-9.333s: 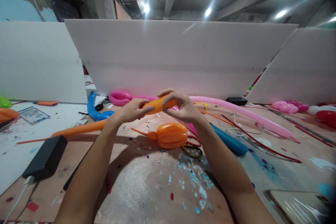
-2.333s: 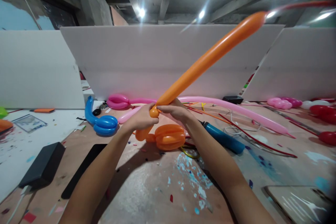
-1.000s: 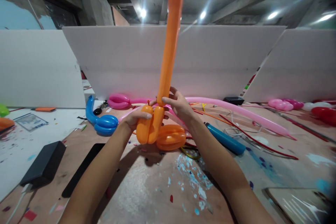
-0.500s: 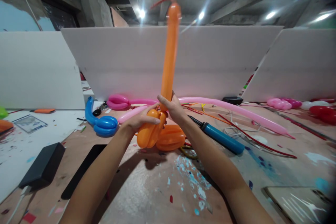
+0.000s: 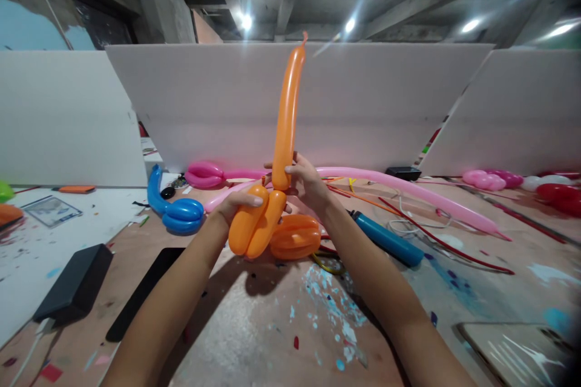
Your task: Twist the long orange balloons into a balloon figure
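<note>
Between my hands is an orange long balloon (image 5: 287,115), its long section standing up and tilted slightly right, with a thin uninflated tip at the top. Two folded loops hang at its lower left, below a twist. My left hand (image 5: 239,201) grips those loops, thumb across the front. My right hand (image 5: 305,180) holds the long section just above the twist, fingers wrapped round behind it. Behind and right of the loops, another orange folded balloon piece (image 5: 297,238) rests on the table; whether it joins the held one is hidden.
A blue twisted balloon (image 5: 182,216) and pink balloons (image 5: 408,192) lie behind my hands. A teal hand pump (image 5: 388,239) is right of my forearm. A black power bank (image 5: 75,283), a dark flat phone-like slab (image 5: 143,296) and a phone (image 5: 512,354) lie nearer. White panels (image 5: 299,106) stand behind.
The long section has come down and its tip now points up instead of bending left. The folded loops have turned to face me more, and my right hand's fingers have shifted on the balloon.
</note>
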A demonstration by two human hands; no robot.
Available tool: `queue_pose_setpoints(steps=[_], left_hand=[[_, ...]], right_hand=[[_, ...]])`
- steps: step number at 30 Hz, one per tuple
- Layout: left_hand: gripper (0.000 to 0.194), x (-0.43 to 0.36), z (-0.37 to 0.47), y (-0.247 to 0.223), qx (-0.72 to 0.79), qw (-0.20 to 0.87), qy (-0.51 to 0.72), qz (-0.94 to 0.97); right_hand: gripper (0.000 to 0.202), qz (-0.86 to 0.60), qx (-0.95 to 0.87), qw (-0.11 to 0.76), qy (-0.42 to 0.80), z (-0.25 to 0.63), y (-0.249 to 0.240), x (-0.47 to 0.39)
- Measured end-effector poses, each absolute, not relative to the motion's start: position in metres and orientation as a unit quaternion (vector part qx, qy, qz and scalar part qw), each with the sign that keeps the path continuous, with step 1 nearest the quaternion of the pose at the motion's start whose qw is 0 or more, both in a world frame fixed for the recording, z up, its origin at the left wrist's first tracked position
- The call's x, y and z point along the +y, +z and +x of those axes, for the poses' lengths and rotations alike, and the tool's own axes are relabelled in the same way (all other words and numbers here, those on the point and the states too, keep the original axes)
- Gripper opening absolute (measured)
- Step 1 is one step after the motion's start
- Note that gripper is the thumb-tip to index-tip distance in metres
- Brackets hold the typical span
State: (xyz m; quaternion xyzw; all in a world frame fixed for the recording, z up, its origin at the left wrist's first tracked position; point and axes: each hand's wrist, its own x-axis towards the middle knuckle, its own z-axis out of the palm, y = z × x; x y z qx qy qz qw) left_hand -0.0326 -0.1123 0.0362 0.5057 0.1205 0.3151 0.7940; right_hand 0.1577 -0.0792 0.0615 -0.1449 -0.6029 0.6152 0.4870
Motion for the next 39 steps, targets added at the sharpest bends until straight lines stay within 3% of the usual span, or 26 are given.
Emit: queue_pose_setpoints(steps=[9, 14, 16, 18, 22, 33, 39], left_hand=[[0.055, -0.118, -0.028, 0.045, 0.173, 0.806, 0.292, 0.486], [0.045, -0.109, -0.028, 0.044, 0.23, 0.743, 0.346, 0.525], [0.044, -0.106, -0.027, 0.044, 0.243, 0.724, 0.358, 0.537], [0.045, -0.104, -0.024, 0.047, 0.257, 0.705, 0.368, 0.549], [0.048, -0.105, -0.022, 0.051, 0.287, 0.662, 0.388, 0.574], [0.044, -0.11, -0.028, 0.053, 0.279, 0.599, 0.444, 0.605], [0.037, -0.103, -0.033, 0.051, 0.311, 0.532, 0.443, 0.651]], right_hand=[[0.045, -0.145, -0.676, 0.446, 0.568, 0.151, 0.053, -0.07], [0.054, -0.276, -0.699, 0.569, 0.335, 0.145, 0.047, -0.069], [0.039, -0.292, -0.722, 0.591, 0.209, 0.145, 0.048, -0.073], [0.023, -0.268, -0.782, 0.546, 0.139, 0.147, 0.051, -0.077], [0.016, -0.229, -0.848, 0.465, 0.109, 0.152, 0.057, -0.084], [0.009, -0.232, -0.85, 0.472, 0.005, 0.155, 0.061, -0.088], [0.007, -0.277, -0.835, 0.468, 0.089, 0.157, 0.067, -0.096]])
